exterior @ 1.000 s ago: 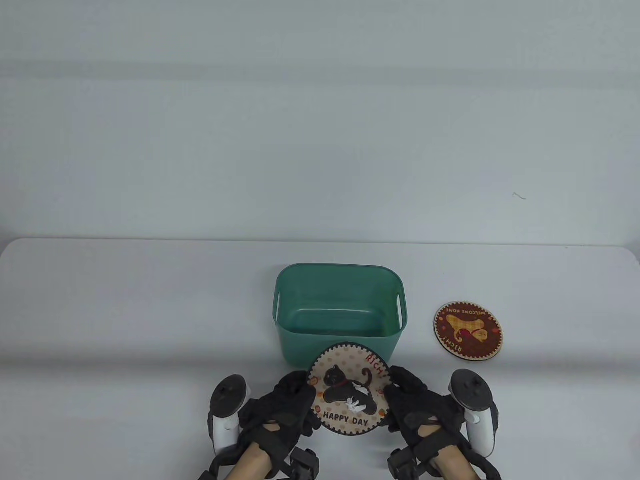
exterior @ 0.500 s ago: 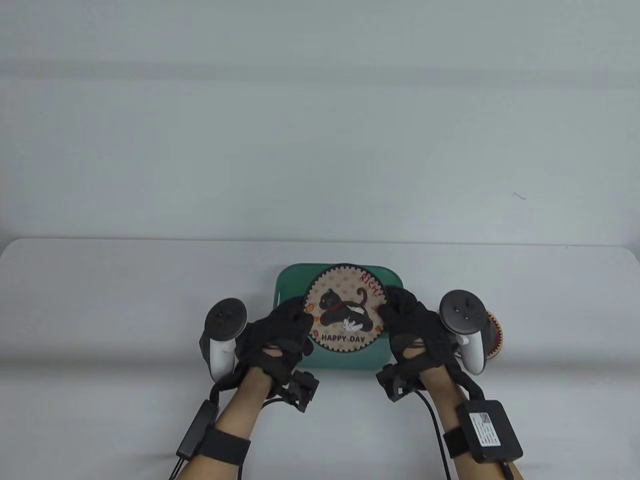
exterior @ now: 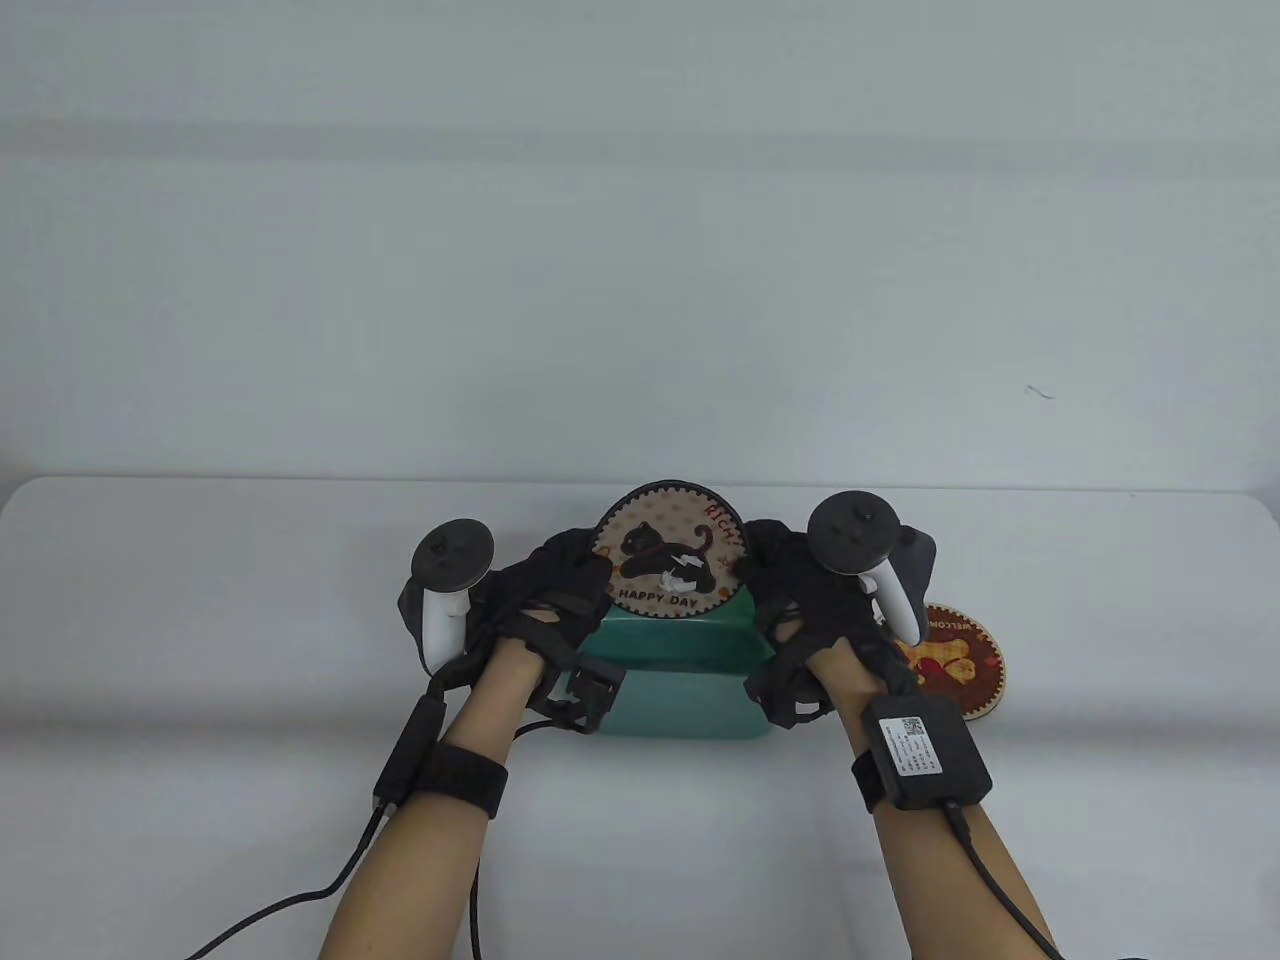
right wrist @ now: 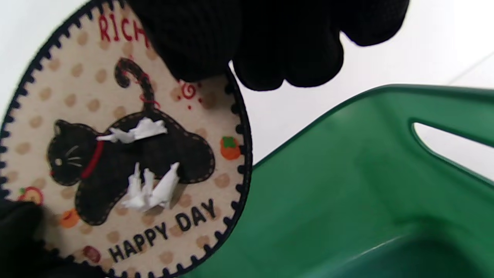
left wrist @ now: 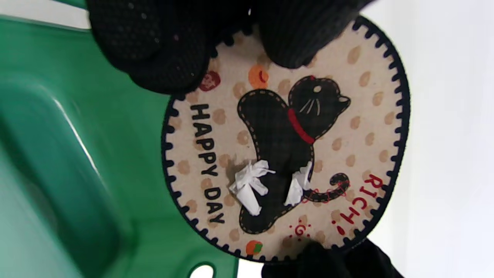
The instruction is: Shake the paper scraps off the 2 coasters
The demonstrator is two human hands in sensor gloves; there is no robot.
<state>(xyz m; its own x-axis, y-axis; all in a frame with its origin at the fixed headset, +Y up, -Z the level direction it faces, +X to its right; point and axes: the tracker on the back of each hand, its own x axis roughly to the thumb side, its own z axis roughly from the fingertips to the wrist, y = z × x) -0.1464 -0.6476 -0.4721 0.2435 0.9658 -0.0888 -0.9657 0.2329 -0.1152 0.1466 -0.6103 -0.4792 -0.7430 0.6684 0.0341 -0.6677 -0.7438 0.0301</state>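
coaster [exterior: 668, 548] farther, bin [exterior: 690, 690] half-hidden

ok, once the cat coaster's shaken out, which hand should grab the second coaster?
Right, probably. The brown coaster lies on the table just beside the right hand. The left hand is across the green bin. Both hands now grip the cat coaster, scraps still on it.

The cat coaster [exterior: 668, 550] is held over the far edge of the bin [exterior: 680, 690], between the left hand [exterior: 545, 600] and the right hand [exterior: 800, 600], each gripping one side. Paper scraps [left wrist: 251, 185] lie on its face. The second coaster [exterior: 955, 665] lies on the table [exterior: 200, 620], right of the bin, partly behind the right wrist.
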